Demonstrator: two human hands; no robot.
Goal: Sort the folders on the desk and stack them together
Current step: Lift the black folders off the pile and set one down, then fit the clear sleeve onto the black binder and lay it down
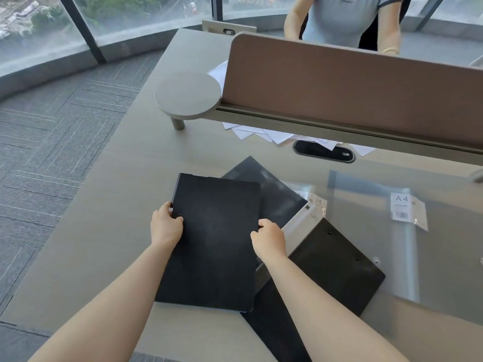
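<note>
A black folder [214, 239] lies on the grey desk [109, 218] in front of me. My left hand [167, 224] grips its left edge and my right hand [269, 237] grips its right edge. Beneath it, a second black folder [269, 189] sticks out at an angle towards the back. A black clipboard-like folder [337, 267] with small holes lies to the right, partly under my right forearm. Between them shows a clear sleeve [303, 220]. Further right lie translucent plastic folders [371, 231], one with an "A4" label [401, 206].
A brown divider panel [339, 82] runs across the back of the desk, with a round grey shelf [188, 96] at its left end. White papers [261, 133] lie under the rail beside a black cable port [324, 151]. A person [342, 19] stands behind the divider.
</note>
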